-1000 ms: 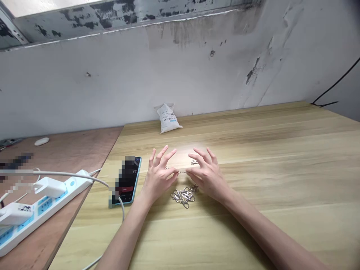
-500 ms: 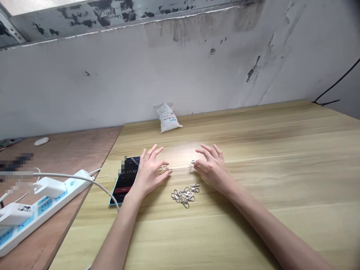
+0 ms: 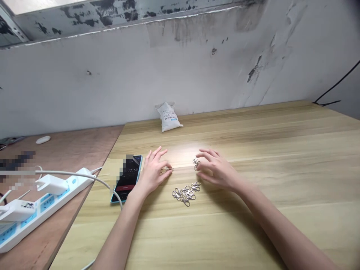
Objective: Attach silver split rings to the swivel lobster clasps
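Note:
My left hand rests low over the table, thumb and index finger pinched on a small metal ring. More small rings lie partly hidden beneath that hand. To the right, my right hand has its thumb and fingers apart beside a little group of silver metal pieces, which look like clasps; its fingertips are close to them, and contact is hard to make out. Between my forearms lies a loose pile of silver swivel clasps, touched by neither hand.
A phone showing a timer lies left of my left hand, a white cable crossing its near end. A power strip with plugged chargers sits on the brown table. A white packet stands by the wall.
My right hand has drawn slightly away from the small pieces beside it, its thumb and fingers now apart. My left thumb and index finger have come together on a ring.

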A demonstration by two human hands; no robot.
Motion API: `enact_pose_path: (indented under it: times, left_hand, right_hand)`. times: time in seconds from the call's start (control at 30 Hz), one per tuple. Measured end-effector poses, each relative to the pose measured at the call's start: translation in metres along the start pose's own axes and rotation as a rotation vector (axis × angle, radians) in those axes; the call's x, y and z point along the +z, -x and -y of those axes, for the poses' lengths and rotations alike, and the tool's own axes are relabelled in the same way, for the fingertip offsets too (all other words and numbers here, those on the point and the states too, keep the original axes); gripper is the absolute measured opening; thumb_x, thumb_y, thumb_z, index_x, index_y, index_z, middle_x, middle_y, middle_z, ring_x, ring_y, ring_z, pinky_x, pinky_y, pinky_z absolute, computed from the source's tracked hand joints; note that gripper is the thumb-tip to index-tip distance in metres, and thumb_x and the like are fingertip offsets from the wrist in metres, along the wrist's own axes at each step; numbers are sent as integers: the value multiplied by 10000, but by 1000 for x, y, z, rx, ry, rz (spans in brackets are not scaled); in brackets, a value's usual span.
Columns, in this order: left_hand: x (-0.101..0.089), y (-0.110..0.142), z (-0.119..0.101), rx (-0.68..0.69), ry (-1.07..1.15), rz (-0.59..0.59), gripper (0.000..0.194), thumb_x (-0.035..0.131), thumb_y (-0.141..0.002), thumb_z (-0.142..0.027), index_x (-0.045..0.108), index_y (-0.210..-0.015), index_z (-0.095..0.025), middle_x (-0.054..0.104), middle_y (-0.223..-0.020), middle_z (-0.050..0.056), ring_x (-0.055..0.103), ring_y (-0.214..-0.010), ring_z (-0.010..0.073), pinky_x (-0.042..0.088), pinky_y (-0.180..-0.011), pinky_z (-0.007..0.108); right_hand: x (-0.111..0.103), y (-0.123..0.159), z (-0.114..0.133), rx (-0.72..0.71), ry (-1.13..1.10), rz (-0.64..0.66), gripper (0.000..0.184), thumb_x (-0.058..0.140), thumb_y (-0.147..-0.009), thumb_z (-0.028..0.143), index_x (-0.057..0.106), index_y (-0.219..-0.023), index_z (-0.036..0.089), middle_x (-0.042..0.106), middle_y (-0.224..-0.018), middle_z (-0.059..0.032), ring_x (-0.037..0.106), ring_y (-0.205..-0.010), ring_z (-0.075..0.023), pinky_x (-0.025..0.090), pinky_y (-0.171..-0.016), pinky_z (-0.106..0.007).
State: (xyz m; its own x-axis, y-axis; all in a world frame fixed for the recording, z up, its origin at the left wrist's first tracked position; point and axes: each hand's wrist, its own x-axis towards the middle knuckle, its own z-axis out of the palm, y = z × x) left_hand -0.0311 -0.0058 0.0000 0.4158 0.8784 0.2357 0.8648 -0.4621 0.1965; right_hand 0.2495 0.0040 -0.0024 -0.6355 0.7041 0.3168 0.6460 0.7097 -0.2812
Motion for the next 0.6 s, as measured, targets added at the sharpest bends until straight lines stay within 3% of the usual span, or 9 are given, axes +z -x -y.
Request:
enact_pose_path:
  times: [0.13, 0.33, 0.6]
  left_hand:
    - [0, 1, -2, -3, 30, 8, 126, 627, -873, -299, 678, -788, -220, 516, -1418, 77, 291, -1440, 299, 236, -1151, 608]
    - [0, 0, -4, 32, 5, -54, 164, 603, -891, -311, 697, -787, -226, 551, -1378, 74, 340, -1412, 290, 246, -1155, 585]
    - [1, -1, -5, 55, 41, -115, 257, 506, -948, -304, 718, -824, -231, 583, -1336, 63, 396, -1365, 293, 311, -1118, 562]
  right_hand:
    - [-7, 4, 5, -18, -102, 111, 48, 660, -827, 245, 693, -796, 232, 620, -1193, -69, 407, -1333, -299, 377, -1057, -496]
    - [-3, 3, 10, -21, -122, 154, 48, 710, -789, 269, 732, -832, 263, 603, -1237, -67, 378, -1361, -315, 337, -1086, -513]
    - [17, 1, 13, -102, 47, -15, 127, 679, -813, 181, 749, -746, 263, 679, -1135, -34, 518, -1230, -264, 415, -1020, -444]
